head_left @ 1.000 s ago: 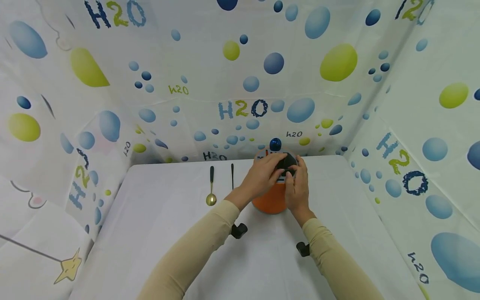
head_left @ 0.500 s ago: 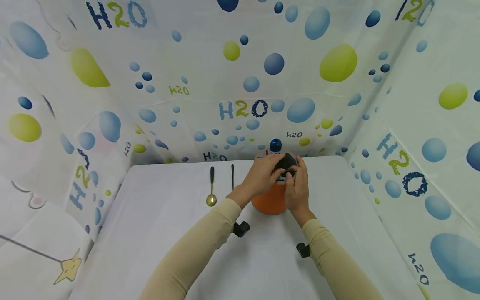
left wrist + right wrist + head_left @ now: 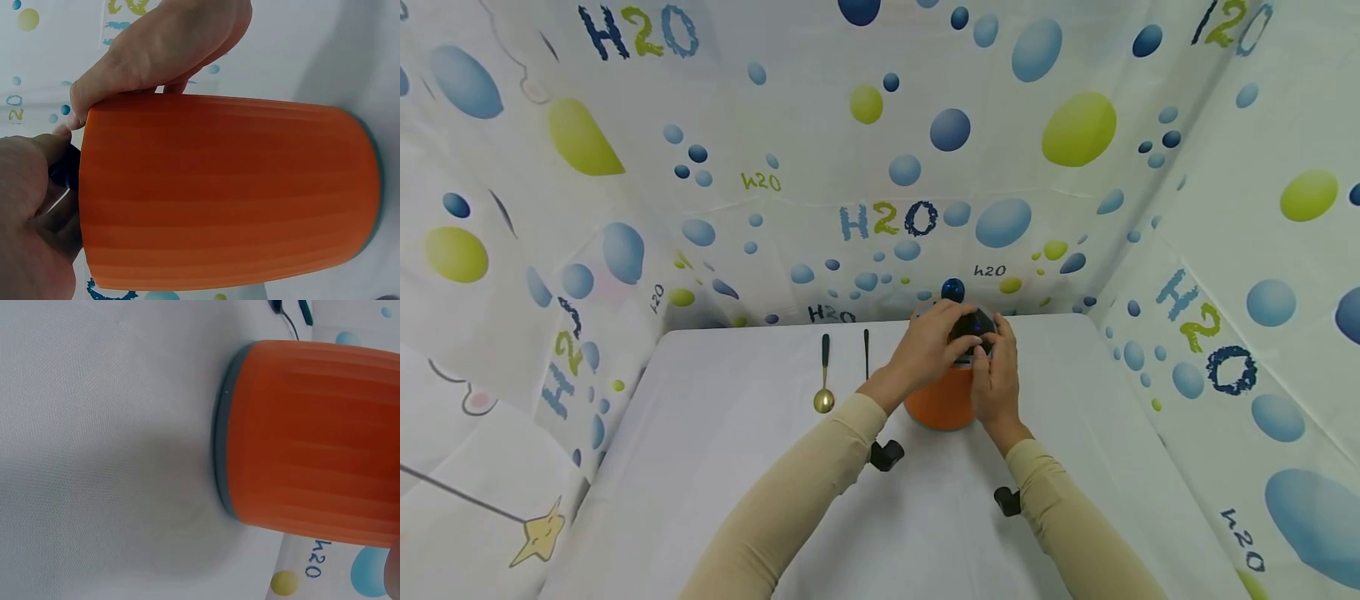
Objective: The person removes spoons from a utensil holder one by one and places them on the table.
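Observation:
An orange ribbed container (image 3: 942, 398) with a grey base (image 3: 223, 437) stands upright near the back of the white table. At its top, both hands are round a shiny dark piece (image 3: 976, 323) with a blue sheen. The left hand (image 3: 928, 346) holds it from the left, thumb in front and fingers over its far side. From the right, the right hand (image 3: 997, 375) grips it, its thumb close to the left thumb. In the left wrist view, dark blue (image 3: 64, 169) shows between the fingers above the container's rim. Most of the container's top is hidden by the hands.
Left of the container lie a gold spoon (image 3: 823, 400) with a dark handle and a second thin dark-handled utensil (image 3: 867, 350), partly hidden behind the left arm. A glossy blue ball shape (image 3: 952, 290) shows just behind the container. A bubble-printed curtain (image 3: 775, 108) surrounds the table.
The dark piece has turned slightly in the hands and now shows a blue glint. The left hand has shifted a little, covering more of the container's top. The container stays put.

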Tool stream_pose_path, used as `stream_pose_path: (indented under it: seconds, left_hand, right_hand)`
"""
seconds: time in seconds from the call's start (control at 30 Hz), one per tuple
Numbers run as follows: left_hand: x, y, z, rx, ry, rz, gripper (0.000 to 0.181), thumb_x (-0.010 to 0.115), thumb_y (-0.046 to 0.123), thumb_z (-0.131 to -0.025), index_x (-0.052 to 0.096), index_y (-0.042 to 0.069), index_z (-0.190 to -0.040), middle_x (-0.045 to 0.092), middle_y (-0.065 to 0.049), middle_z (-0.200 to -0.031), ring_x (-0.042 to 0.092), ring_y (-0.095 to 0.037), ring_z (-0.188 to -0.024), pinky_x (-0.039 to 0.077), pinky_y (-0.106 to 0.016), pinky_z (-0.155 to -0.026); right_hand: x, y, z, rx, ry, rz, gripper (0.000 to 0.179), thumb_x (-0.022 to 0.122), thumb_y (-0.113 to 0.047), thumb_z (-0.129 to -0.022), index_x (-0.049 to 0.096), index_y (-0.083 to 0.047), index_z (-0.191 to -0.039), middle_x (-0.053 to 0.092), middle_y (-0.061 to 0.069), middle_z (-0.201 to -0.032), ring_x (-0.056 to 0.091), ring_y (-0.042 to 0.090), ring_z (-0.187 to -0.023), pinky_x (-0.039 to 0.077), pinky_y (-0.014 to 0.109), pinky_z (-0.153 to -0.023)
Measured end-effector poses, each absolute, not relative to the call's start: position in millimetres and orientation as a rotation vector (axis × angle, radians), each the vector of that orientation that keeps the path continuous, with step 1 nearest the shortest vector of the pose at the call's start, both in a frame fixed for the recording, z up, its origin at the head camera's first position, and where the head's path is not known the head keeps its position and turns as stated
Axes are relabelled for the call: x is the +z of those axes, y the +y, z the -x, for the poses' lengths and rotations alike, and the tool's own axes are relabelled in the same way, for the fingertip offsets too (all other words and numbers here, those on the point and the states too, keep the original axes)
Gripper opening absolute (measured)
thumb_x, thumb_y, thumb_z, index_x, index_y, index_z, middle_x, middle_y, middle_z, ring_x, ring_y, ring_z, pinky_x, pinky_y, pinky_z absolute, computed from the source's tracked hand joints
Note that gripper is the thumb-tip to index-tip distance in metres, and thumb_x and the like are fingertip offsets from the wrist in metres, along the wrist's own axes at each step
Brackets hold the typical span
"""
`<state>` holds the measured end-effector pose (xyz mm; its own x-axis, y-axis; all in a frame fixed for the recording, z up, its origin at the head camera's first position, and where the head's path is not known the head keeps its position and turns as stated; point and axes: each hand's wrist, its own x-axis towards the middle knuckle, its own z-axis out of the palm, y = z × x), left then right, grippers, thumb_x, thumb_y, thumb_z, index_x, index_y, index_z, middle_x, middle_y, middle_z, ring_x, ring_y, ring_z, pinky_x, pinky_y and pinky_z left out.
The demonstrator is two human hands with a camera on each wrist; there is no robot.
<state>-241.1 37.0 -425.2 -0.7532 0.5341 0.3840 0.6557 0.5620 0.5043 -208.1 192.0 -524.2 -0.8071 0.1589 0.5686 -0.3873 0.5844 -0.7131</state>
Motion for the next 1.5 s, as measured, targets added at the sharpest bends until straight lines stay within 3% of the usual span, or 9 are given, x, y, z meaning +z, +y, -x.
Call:
stream_pose_path:
  seconds: [0.23, 0.47, 0.7, 0.9, 1.03, 1.13, 1.33, 1.5]
  left_hand:
    - [-422.8, 37.4, 240.9, -1.012, -2.554, 1.004, 0.041, 0.072, 0.033, -0.099, 0.066, 0.014, -0.135, 0.068, 0.000, -0.123, 0.061, -0.017, -0.111, 0.048, -0.037, -0.103]
    - [-420.1, 36.9, 241.0, -1.109, -2.564, 0.985, 0.032, 0.071, 0.025, -0.100, 0.070, 0.011, -0.129, 0.075, -0.004, -0.124, 0.070, -0.018, -0.115, 0.056, -0.033, -0.101]
    - [-414.4, 36.6, 239.5, -1.093, -2.612, 1.011, 0.035, 0.069, 0.026, -0.101, 0.071, 0.011, -0.133, 0.075, -0.003, -0.127, 0.072, -0.018, -0.116, 0.056, -0.033, -0.103]
    - [-408.4, 32.6, 237.9, -1.174, -2.663, 1.069, 0.037, 0.065, 0.021, -0.104, 0.066, 0.009, -0.140, 0.072, -0.007, -0.132, 0.072, -0.020, -0.114, 0.060, -0.030, -0.092]
    - [-406.8, 30.4, 237.9, -1.197, -2.707, 1.088, 0.040, 0.065, 0.016, -0.104, 0.063, 0.010, -0.143, 0.071, -0.009, -0.133, 0.073, -0.017, -0.101, 0.061, -0.024, -0.081]
    - [-406.7, 29.2, 237.2, -1.270, -2.711, 1.061, 0.038, 0.067, 0.016, -0.103, 0.065, 0.009, -0.140, 0.074, -0.008, -0.125, 0.072, -0.014, -0.094, 0.060, -0.020, -0.077]
    - [-405.0, 26.9, 234.2, -1.474, -2.691, 0.960, 0.024, 0.072, 0.020, -0.099, 0.071, 0.010, -0.121, 0.074, -0.002, -0.107, 0.071, -0.011, -0.095, 0.060, -0.020, -0.080]
    - [-401.1, 26.5, 231.6, -1.547, -2.604, 0.958, 0.025, 0.071, 0.022, -0.101, 0.071, 0.010, -0.122, 0.073, -0.001, -0.104, 0.069, -0.011, -0.090, 0.060, -0.021, -0.077]
  right_hand:
    - [-524.5, 190.7, 207.9, 1.192, -2.214, -0.183, 0.036, 0.031, -0.029, -0.108, 0.050, -0.001, -0.120, 0.028, 0.009, -0.169, 0.032, 0.033, -0.154, 0.035, 0.061, -0.119]
    - [-523.3, 190.2, 208.7, 1.193, -2.205, -0.190, 0.033, 0.032, -0.030, -0.108, 0.049, -0.003, -0.117, 0.030, 0.014, -0.168, 0.032, 0.033, -0.154, 0.035, 0.061, -0.120]
    - [-524.4, 190.6, 208.9, 1.186, -2.207, -0.183, 0.033, 0.032, -0.028, -0.108, 0.049, -0.003, -0.118, 0.030, 0.013, -0.168, 0.031, 0.033, -0.155, 0.034, 0.061, -0.120]
    - [-525.5, 190.9, 209.5, 1.176, -2.199, -0.187, 0.034, 0.032, -0.028, -0.108, 0.049, -0.001, -0.117, 0.031, 0.017, -0.167, 0.031, 0.034, -0.155, 0.034, 0.061, -0.120]
    - [-525.9, 190.6, 209.4, 1.176, -2.198, -0.183, 0.034, 0.032, -0.028, -0.109, 0.050, -0.001, -0.117, 0.030, 0.015, -0.168, 0.031, 0.033, -0.155, 0.035, 0.060, -0.119]
    - [-525.7, 190.2, 209.2, 1.178, -2.198, -0.179, 0.033, 0.033, -0.027, -0.109, 0.050, 0.000, -0.117, 0.030, 0.012, -0.168, 0.031, 0.033, -0.155, 0.035, 0.060, -0.120]
    - [-526.0, 189.9, 209.3, 1.182, -2.208, -0.169, 0.034, 0.033, -0.028, -0.106, 0.048, -0.001, -0.119, 0.029, 0.010, -0.169, 0.031, 0.031, -0.156, 0.034, 0.058, -0.122]
    - [-526.7, 189.5, 209.1, 1.192, -2.189, -0.177, 0.033, 0.033, -0.027, -0.106, 0.049, 0.000, -0.117, 0.031, 0.015, -0.168, 0.032, 0.032, -0.155, 0.034, 0.059, -0.122]
